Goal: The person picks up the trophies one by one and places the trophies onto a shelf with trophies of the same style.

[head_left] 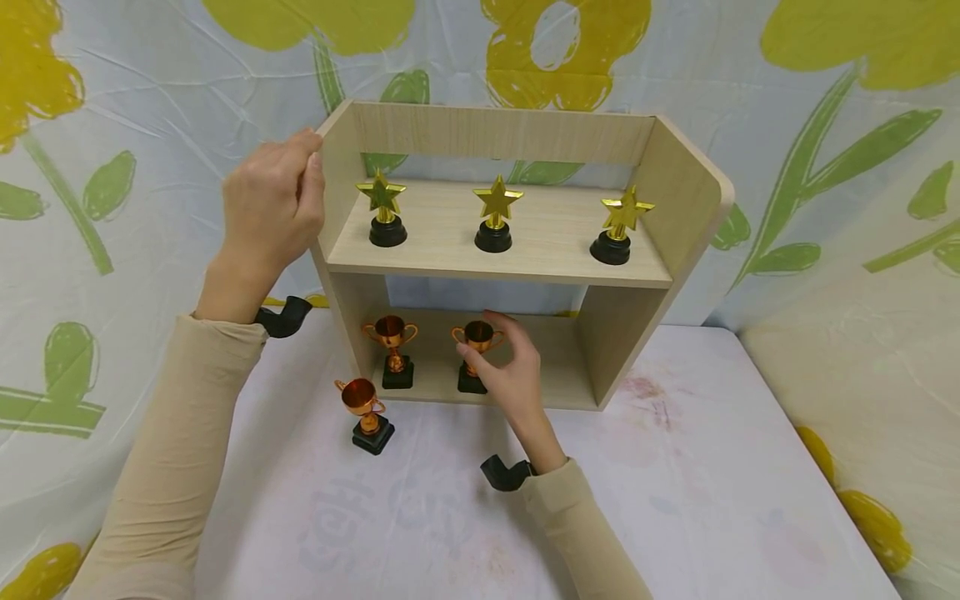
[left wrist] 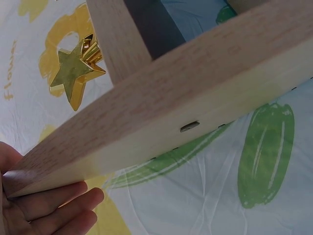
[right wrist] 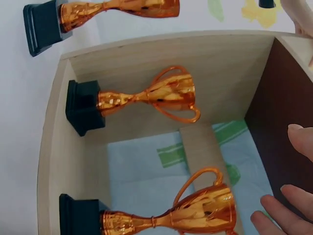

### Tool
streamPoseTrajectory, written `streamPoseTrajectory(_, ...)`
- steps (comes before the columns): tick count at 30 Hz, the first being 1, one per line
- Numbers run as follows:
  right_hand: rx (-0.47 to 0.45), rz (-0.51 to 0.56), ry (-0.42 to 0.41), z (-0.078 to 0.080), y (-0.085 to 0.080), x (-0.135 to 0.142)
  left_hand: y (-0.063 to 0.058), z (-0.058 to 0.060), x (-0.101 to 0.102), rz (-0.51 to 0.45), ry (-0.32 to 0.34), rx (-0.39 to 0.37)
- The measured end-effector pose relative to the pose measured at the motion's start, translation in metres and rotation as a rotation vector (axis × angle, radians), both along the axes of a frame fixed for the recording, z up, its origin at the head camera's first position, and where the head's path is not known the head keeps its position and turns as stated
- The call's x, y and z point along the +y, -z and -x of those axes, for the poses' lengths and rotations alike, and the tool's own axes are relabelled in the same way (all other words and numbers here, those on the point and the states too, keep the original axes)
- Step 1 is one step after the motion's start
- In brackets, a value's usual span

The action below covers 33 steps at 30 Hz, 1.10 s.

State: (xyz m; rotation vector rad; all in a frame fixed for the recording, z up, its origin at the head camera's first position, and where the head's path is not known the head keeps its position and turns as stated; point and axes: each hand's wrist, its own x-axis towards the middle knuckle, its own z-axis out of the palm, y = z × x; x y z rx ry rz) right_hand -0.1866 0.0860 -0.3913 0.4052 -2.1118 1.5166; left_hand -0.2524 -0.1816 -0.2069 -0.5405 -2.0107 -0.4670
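Observation:
My left hand (head_left: 273, 196) grips the upper left edge of a small wooden shelf (head_left: 555, 212); in the left wrist view thumb and fingers lie on opposite sides of its side panel (left wrist: 122, 132). On the lower level stand two copper-coloured trophy cups with black bases, one at the left (head_left: 394, 335) and one near the middle (head_left: 472, 382). Around that middle cup my right hand (head_left: 516, 371) is spread. The right wrist view shows its fingers (right wrist: 281, 215) apart from the cup's rim. A third trophy cup (head_left: 362, 398) stands on the table, left of the shelf's front.
Three gold star trophies with black bases stand along the upper level: left (head_left: 382, 200), middle (head_left: 496, 204) and right (head_left: 624, 215). A pale cloth (head_left: 420, 533) covers the table. Behind the shelf hangs a flower-printed sheet (head_left: 165, 75).

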Motion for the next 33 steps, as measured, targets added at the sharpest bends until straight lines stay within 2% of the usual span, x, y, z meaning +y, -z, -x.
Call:
streamPoseTrajectory(4, 0.0, 0.007, -0.021, -0.016, -0.021, -0.006, 0.0, 0.0, 0.0, 0.003, -0.002, -0.001)
streamPoseTrajectory(14, 0.042, 0.023, -0.062, -0.023, -0.023, -0.015, 0.0, 0.0, 0.0, 0.0, 0.001, 0.001)
streamPoseTrajectory(33, 0.044, 0.018, -0.119, -0.029, -0.02, -0.029, 0.0, 0.0, 0.0, 0.002, 0.001, 0.003)
